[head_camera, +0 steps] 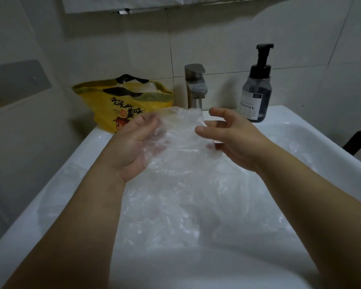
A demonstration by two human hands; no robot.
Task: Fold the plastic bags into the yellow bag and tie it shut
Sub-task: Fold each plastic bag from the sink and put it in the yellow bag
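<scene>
Clear plastic bag (182, 143) blurs left hand (131, 147) gripping it; right hand (227, 138) hold unclear

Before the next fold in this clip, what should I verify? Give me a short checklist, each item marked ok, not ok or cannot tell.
1. Left hand grips the clear crumpled plastic bag: ok, its fingers curl under the film.
2. Right hand pinches the bag's opposite edge: ok.
3. Held bag folded flat enough to pack: not ok, it hangs loose and wrinkled.
4. Yellow printed plastic bag open to receive it: ok, its mouth gapes, and it stands on the back left of the white sink's rim.
5. Room left inside the yellow bag: cannot tell.
6. All bags gathered: not ok, loose clear plastic lies in the basin.
</scene>
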